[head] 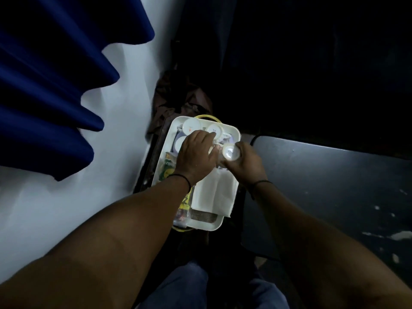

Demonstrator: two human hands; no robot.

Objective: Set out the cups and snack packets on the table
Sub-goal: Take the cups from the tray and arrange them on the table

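Note:
A white tray (231,130) sits low between the wall and the table. Upturned white cups stand at its far end, among them a left cup (192,126) and a right cup (214,130). My right hand (244,162) grips one upturned white cup (230,152) above the tray's right side. My left hand (196,156) reaches over the tray's middle, its fingers curled at that cup's side; what they hold is hidden. Green and yellow snack packets (167,169) lie along the tray's left side, partly under my left forearm.
A white folded napkin (215,192) and a brown item (204,216) lie at the tray's near end. A dark grey table (330,186) with white flecks spreads to the right. A white wall (124,90) and blue curtain (44,85) stand left. Crumpled brown cloth (178,97) lies beyond the tray.

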